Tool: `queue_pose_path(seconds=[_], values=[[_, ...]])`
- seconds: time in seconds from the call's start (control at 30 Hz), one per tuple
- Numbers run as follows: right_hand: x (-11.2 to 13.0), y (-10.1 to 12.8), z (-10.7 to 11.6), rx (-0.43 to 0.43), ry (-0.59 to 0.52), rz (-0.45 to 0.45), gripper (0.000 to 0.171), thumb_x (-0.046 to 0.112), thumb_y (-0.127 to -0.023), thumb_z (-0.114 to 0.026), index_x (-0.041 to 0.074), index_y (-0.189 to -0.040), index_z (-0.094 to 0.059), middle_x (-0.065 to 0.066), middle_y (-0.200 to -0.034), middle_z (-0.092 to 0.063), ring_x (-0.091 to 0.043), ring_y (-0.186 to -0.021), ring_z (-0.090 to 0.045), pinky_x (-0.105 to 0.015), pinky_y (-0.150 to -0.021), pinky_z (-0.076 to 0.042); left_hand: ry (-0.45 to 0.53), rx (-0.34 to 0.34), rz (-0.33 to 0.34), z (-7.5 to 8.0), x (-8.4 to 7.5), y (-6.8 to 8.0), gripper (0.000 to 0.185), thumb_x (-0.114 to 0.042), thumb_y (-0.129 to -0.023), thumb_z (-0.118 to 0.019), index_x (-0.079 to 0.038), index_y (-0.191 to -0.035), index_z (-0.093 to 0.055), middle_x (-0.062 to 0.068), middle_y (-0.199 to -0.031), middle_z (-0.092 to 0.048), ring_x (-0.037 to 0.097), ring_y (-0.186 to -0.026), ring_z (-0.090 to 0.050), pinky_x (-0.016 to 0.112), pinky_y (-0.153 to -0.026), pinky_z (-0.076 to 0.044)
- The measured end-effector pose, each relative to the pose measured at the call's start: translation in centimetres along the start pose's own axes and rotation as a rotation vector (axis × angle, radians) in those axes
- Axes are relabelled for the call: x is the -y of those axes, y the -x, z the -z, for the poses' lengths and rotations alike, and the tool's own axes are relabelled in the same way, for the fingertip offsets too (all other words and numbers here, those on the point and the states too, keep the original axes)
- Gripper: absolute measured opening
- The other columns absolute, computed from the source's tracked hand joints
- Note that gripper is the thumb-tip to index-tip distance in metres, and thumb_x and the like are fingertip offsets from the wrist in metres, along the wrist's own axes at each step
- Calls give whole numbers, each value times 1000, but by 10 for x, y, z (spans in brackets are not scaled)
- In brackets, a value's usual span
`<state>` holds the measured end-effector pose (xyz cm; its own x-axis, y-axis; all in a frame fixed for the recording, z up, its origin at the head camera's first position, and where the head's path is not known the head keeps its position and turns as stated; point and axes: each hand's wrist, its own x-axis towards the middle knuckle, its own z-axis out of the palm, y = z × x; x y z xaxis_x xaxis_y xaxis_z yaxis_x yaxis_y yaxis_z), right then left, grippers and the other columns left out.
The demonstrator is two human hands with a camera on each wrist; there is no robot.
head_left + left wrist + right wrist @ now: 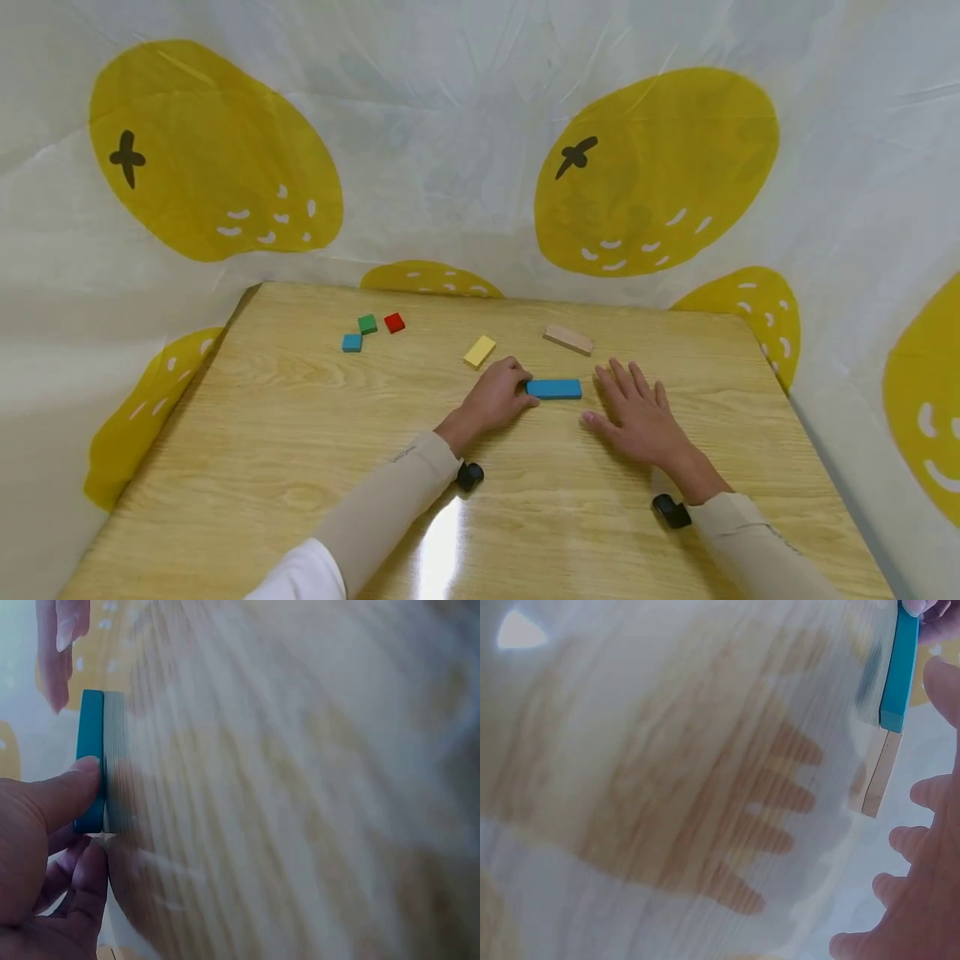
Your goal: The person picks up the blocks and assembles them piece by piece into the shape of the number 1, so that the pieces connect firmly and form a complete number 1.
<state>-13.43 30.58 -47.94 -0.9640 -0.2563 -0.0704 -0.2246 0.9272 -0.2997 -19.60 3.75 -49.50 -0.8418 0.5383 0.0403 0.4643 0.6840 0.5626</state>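
Note:
A long blue block [554, 389] lies flat on the wooden table, its length running left to right in the head view. My left hand [498, 395] pinches its left end between thumb and fingers; the left wrist view shows the thumb on the side of the blue block [91, 761]. To the right of the block is my right hand [637, 421], fingers spread and holding nothing. In the right wrist view those fingers [911, 844] stand apart over the table. Behind the blue block lies a plain wooden block [568, 340], and a yellow block [479, 352] lies just beyond my left hand.
Farther left on the table [300, 467] are a small green block [367, 324], a red block [394, 322] and a small blue block [352, 342]. A white curtain [435, 167] printed with yellow fruit hangs along the table's back and sides.

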Motion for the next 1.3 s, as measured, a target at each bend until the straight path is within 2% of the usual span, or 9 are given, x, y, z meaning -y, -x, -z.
queue_pose_path(seconds=[0.43, 0.77, 1.3], values=[[0, -1, -1, 2, -4, 9, 80, 54, -106, -52, 10, -166, -24, -23, -174, -13, -53, -159, -7, -81, -117, -5, -21, -54, -62, 4, 4, 1, 37, -31, -96, -77, -5, -123, -76, 6, -117, -72, 20, -107, -68, 32, -95, -55], [2, -1, 2, 7, -7, 17, 81, 53, -105, -53, 8, -166, -24, -24, -173, -13, -54, -158, -7, -80, -118, -6, 33, -51, -95, 9, 10, 7, 33, -29, -95, -78, -5, -118, -78, 7, -115, -75, 18, -104, -69, 30, -90, -56], [7, -3, 2, 0, -3, 42, 81, 53, -105, -54, 9, -166, -24, -22, -174, -13, -52, -159, -7, -79, -119, -5, 167, -48, -32, 30, 28, 30, 33, -26, -93, -80, -6, -119, -77, 6, -117, -75, 15, -97, -64, 29, -86, -54]])
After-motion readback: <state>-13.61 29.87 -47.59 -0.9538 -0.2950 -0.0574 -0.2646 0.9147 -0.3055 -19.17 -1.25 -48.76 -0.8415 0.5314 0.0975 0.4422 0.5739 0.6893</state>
